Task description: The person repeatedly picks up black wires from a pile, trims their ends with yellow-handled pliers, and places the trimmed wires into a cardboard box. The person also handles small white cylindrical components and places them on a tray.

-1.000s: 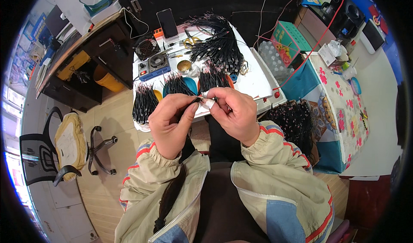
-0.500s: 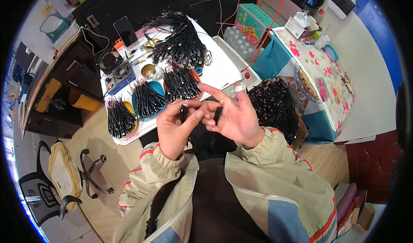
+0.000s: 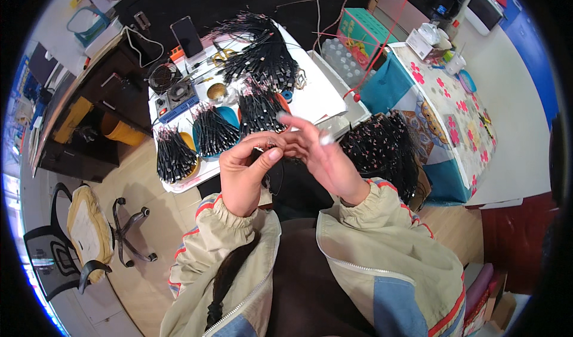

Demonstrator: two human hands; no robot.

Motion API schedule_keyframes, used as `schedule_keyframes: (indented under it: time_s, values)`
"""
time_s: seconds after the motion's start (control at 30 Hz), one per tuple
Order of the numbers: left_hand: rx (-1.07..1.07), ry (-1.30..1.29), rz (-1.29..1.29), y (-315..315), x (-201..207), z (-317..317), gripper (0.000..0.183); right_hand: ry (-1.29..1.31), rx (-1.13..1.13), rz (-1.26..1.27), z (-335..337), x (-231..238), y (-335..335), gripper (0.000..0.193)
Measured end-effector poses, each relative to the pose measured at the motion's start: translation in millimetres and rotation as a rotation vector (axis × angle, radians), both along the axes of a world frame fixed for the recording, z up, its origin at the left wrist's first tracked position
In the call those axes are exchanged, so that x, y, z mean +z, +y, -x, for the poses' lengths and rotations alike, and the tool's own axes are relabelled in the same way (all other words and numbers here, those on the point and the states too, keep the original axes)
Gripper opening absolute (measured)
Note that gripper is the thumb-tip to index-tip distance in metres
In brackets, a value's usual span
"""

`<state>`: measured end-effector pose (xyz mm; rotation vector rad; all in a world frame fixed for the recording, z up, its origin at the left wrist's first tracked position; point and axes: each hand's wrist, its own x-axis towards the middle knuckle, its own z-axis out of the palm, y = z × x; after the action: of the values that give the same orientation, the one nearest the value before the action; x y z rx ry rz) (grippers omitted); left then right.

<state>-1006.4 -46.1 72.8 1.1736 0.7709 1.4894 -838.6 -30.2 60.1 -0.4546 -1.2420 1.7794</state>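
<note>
My left hand (image 3: 243, 173) is closed, thumb and fingers pinched together on a black cable (image 3: 276, 179), part of which hangs below the fingers. Against those fingertips sits my right hand (image 3: 328, 165), its forefinger stretched out and its other fingers curled toward the left hand, blurred and partly hidden. White wrapping covers one or two of the right fingertips. Just beyond my hands, bundles of short black cables (image 3: 216, 135) stand in a yellow bowl (image 3: 194, 171), a blue bowl (image 3: 229, 116) and an orange-red bowl (image 3: 283, 102). A loose heap of black cables (image 3: 262, 53) lies farther back on the white table (image 3: 322, 89).
At the table's left are a blue soldering station (image 3: 179, 107), a small round tin (image 3: 217, 91) and a propped phone (image 3: 187, 37). More black cables (image 3: 382, 152) fill a container at my right, beside a flower-cloth table (image 3: 459, 116). An office chair (image 3: 89, 229) stands left.
The right hand has turned and its palm no longer faces up; the black cable piece seen in its fingers is now hidden. The view has shifted slightly, so the table appears farther right.
</note>
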Motion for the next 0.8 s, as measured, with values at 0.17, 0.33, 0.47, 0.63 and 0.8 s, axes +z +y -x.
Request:
schedule_keyframes:
  time_s: [0.17,0.33,0.47,0.63,0.8]
  values:
    - [0.138,-0.305,0.192,4,-1,1,0.008,-0.528,-0.596,-0.518,5,-10,-21,0.039]
    - [0.167,-0.405,0.180,15,-3,-12,0.010,-0.633,-0.363,-0.561,27,-22,-33,0.044]
    - [0.082,-0.321,0.186,14,-4,-12,0.039,-0.564,-0.323,-0.406,32,-32,-23,0.042]
    - [-0.072,-0.414,0.025,19,-8,-12,0.061,-0.635,-0.349,-0.568,21,-34,-19,0.023]
    - [0.120,-0.176,0.024,28,-12,7,0.048,-0.481,-0.341,-0.558,-15,-14,-14,0.016]
